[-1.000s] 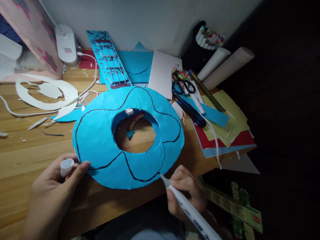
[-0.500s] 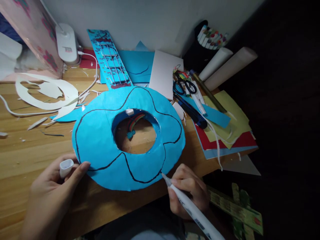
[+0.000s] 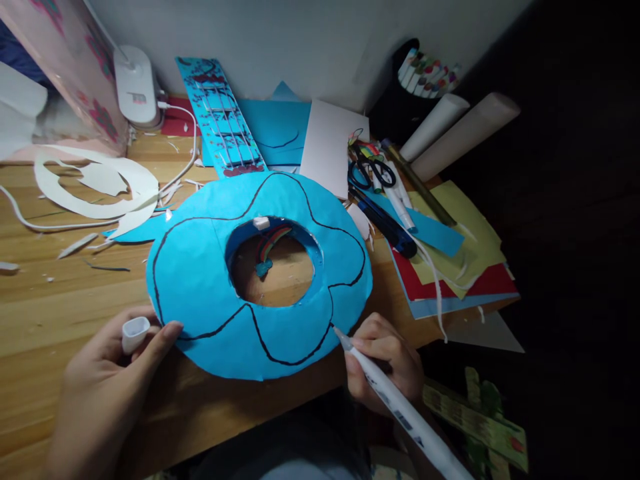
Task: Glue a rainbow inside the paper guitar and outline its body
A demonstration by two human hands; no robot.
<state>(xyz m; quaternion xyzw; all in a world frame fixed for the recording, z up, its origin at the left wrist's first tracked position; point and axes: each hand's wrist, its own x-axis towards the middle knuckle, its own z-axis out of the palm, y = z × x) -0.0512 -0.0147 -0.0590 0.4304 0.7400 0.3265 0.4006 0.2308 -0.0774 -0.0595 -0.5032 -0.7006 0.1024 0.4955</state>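
Note:
A blue oval ring of card lies on the wooden table, with a wavy black outline drawn around its central hole. In my right hand is a white marker, its tip touching the black line at the ring's lower right. My left hand is closed around a white marker cap, and its thumb rests on the ring's lower left edge. Through the hole I see a small rainbow-and-cloud piece. A white bit sits on the hole's upper rim.
A decorated blue strip with strings extends behind the ring. Cut white paper and a cable lie left. On the right are scissors, a blue cutter, coloured sheets, white rolls and a holder of markers.
My right hand has moved the marker tip a little up and to the right along the outline, and the thick black line reaches further. My left hand keeps its hold.

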